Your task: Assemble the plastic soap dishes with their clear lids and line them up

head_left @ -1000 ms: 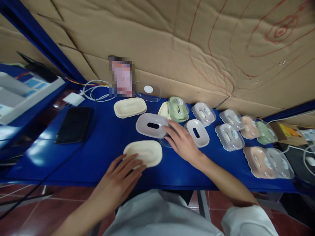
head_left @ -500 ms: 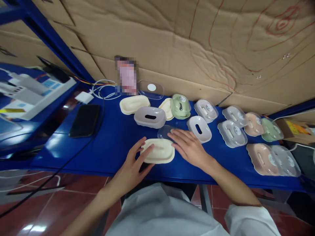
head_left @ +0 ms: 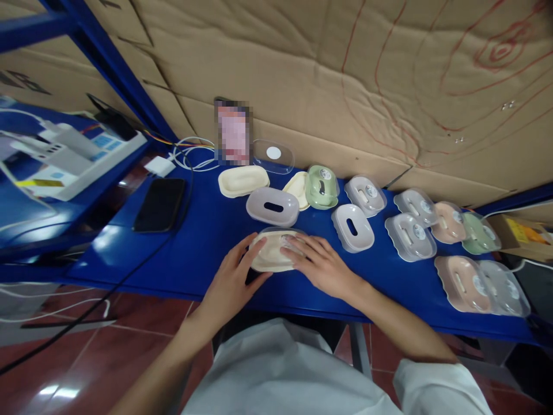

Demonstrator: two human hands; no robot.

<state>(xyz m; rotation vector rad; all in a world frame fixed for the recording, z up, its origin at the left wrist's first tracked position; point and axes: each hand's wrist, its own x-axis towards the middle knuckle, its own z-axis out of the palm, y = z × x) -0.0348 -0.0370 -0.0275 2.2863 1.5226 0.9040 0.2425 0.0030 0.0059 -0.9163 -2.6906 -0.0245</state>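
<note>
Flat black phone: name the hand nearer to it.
Left. The left hand, on the cream dish, is right of the black phone; the right hand is farther right.

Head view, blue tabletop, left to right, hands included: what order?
Black rectangular phone, left hand, nearest shallow cream oval tray, right hand, nearer clear-lidded peach rounded dish.
</note>
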